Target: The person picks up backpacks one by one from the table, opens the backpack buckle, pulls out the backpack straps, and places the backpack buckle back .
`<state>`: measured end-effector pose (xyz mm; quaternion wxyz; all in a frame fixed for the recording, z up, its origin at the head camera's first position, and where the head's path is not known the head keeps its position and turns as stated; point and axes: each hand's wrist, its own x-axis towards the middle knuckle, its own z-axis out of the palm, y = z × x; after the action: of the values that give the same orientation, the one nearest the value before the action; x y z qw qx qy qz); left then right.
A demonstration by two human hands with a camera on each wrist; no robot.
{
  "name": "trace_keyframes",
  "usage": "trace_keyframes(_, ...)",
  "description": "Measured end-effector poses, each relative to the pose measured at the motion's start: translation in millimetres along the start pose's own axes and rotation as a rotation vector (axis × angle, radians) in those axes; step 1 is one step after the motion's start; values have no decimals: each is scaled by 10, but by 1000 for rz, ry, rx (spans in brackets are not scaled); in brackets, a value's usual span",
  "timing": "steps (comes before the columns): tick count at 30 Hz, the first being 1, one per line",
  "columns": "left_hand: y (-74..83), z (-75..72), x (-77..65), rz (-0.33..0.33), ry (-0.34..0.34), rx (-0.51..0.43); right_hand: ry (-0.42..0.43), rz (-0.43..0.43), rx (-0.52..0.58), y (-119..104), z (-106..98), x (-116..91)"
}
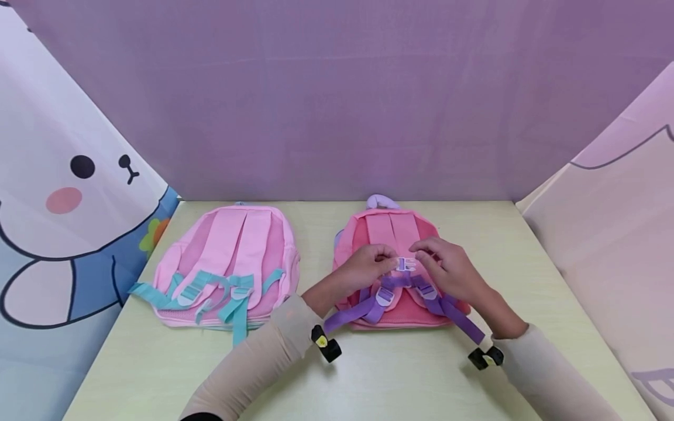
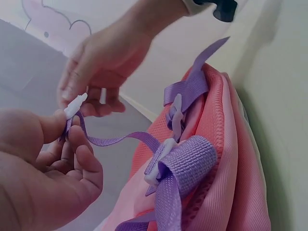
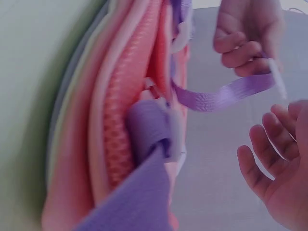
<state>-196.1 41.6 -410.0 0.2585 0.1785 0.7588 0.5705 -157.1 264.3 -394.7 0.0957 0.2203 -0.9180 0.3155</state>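
A coral pink backpack [image 1: 355, 234] lies on the table with its shoulder straps facing up. Above it my left hand [image 1: 363, 266] pinches a white pronged plastic buckle [image 2: 75, 106] between thumb and fingers. The buckle sits on a narrow purple strap [image 3: 231, 95] that runs down to the backpack. My right hand [image 1: 447, 266] hovers just right of the prongs, its fingers loosely bent and spread. A small gap separates those fingers from the buckle in the right wrist view. White strap adjusters [image 1: 384, 296] on wider purple webbing lie below the hands.
To the left lies a lighter pink backpack [image 1: 221, 234] with teal straps [image 1: 239, 318], one hanging toward the near side. A purple cloth backdrop [image 1: 337, 99] rises behind the pale table [image 1: 395, 380], and printed cartoon panels [image 1: 605, 234] flank it. Each wrist carries a small black camera [image 1: 329, 348].
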Motion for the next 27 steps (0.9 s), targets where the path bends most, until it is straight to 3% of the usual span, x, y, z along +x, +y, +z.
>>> trace_keyframes(6, 9, 33, -59, 127, -29, 86, -89, -42, 63, -26, -41, -52)
trace_keyframes(13, 11, 46, -117, 161, -115, 125, -180, -112, 103, 18, -39, -144)
trace_keyframes(21, 9, 24, -133, 235, -282, 279, -253, -88, 93, 109, -36, -187)
trace_keyframes(27, 23, 21, -151, 241, -396, 294, -314, -113, 79, 165, -26, -208)
